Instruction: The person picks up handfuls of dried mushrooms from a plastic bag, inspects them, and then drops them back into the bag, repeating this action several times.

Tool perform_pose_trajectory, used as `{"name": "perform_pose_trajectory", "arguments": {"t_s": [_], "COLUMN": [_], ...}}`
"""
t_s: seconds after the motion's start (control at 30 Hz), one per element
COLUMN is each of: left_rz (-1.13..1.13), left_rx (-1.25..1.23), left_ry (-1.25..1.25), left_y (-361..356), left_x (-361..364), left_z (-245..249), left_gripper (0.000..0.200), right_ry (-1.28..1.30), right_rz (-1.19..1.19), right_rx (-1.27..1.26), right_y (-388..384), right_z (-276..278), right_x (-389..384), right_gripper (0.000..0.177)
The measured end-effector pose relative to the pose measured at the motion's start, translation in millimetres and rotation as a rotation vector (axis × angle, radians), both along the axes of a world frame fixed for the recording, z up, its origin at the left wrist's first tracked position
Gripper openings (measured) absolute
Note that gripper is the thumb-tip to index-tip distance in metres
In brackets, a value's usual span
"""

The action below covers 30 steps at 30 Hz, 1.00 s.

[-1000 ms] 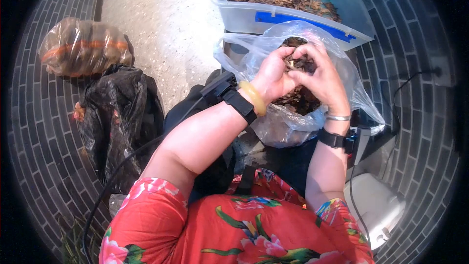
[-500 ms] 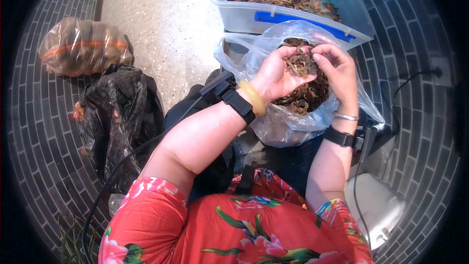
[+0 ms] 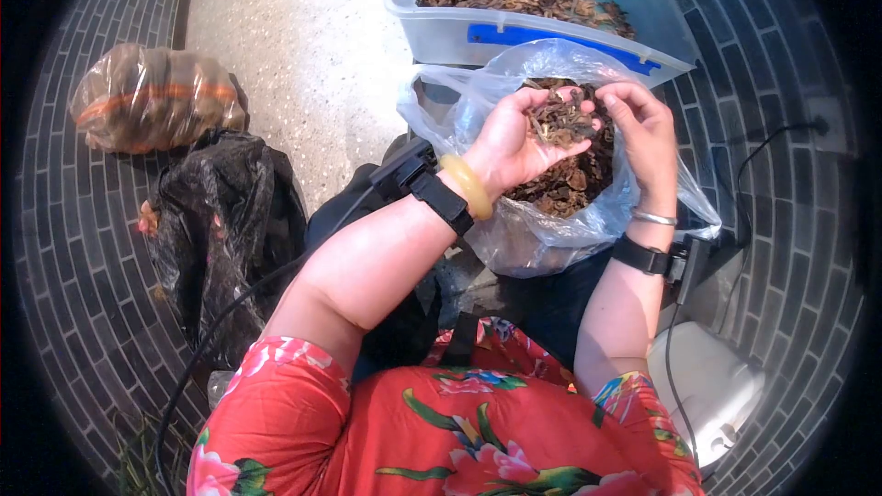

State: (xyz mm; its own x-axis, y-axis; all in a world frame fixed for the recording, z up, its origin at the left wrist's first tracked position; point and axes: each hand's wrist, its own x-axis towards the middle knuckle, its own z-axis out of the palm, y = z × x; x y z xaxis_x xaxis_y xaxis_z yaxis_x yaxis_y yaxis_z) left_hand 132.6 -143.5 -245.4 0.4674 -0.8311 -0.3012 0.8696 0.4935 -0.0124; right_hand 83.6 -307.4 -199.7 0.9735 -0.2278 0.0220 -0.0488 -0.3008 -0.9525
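Observation:
My left hand (image 3: 516, 142) is palm up and cups a small heap of brown dried pieces (image 3: 559, 119). It is over an open clear plastic bag (image 3: 533, 243) with more dried pieces (image 3: 570, 186) inside. Just to the right of the heap, my right hand (image 3: 648, 133) has its thumb and index finger close together at the heap's edge. Whether a piece is between those fingertips is too small to make out.
Beyond the bag stands a clear plastic tub (image 3: 441, 37) with a blue latch, holding more brown pieces. At the left lie a filled clear bag (image 3: 158, 99) and a black plastic bag (image 3: 220, 211). A white object (image 3: 707, 386) is at the lower right.
My right thumb and index finger have drawn slightly right, away from the heap. The heap in my left palm is more exposed. The view has shifted a little.

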Motion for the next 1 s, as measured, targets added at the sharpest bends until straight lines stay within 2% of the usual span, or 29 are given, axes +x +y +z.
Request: {"name": "perform_pose_trajectory", "arguments": {"t_s": [0.17,0.23,0.5,0.67,0.73,0.8,0.87,0.9,0.97,1.0], "left_rz": [-0.029,-0.036,-0.107,-0.205,-0.192,-0.160,-0.082,-0.037,0.045,0.100], "left_rx": [-0.002,0.003,0.006,-0.032,-0.059,-0.030,0.005,0.025,0.010,0.057], "left_ry": [-0.037,-0.063,-0.129,-0.026,-0.016,-0.011,-0.101,-0.126,-0.229,-0.207], "left_y": [0.6,0.8,2.9,17.9,22.3,21.7,18.4,17.3,6.6,2.2], "left_x": [-1.6,-2.8,-8.5,-37.9,-50.7,-54.9,-45.7,-36.0,-2.2,19.8], "left_z": [3.6,6.4,10.2,42.4,54.3,71.1,81.8,88.7,89.3,90.6], "left_gripper": [0.040,0.041,0.039,0.036,0.036,0.036,0.036,0.034,0.030,0.026], "right_ry": [-0.036,-0.083,0.012,-0.025,0.052,0.118,0.470,0.451,0.208,0.200], "right_rz": [-0.050,-0.053,-0.060,-0.065,0.016,0.052,0.029,0.026,0.057,0.049], "right_rx": [-0.029,0.060,0.150,0.193,0.022,-0.043,-0.018,-0.011,-0.442,-0.437], "right_y": [3.6,6.5,5.4,0.0,-7.5,-5.0,-2.0,0.1,2.9,3.7], "right_z": [-1.7,-1.5,4.3,-0.4,-18.7,-28.3,-19.3,-17.2,-13.7,-11.1], "right_x": [2.2,3.3,3.2,3.3,4.8,3.0,1.3,-0.6,-3.7,-3.0], "right_gripper": [0.021,0.028,0.030,0.030,0.030,0.030,0.029,0.029,0.029,0.029]}}
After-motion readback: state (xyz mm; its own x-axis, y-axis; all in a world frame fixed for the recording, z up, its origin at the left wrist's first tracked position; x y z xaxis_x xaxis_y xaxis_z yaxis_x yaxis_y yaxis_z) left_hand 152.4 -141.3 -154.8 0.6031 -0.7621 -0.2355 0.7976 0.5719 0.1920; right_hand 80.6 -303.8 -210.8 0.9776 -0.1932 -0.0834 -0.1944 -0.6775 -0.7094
